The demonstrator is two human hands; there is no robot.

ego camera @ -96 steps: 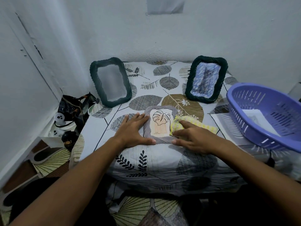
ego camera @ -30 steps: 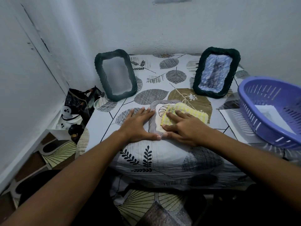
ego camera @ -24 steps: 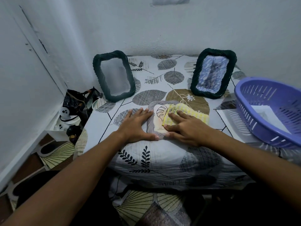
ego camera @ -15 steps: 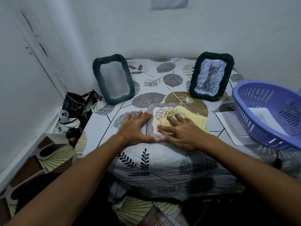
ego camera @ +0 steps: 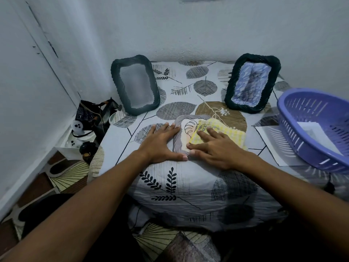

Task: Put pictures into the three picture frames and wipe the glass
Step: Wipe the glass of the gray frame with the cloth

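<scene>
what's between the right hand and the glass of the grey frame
In the head view, the yellow cloth lies under the right hand, pressed flat onto the grey frame.

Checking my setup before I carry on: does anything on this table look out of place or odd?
One thing: the left dark frame leaning at the wall shows only a blank grey pane, while the right dark frame holds a blue patterned picture. Nothing looks spilled or broken.

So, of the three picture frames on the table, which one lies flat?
The grey twisted-rim frame with the leaf drawing, between the two hands; the dark green frame with pale glass and the dark green frame with blue pattern stand upright behind.
</scene>
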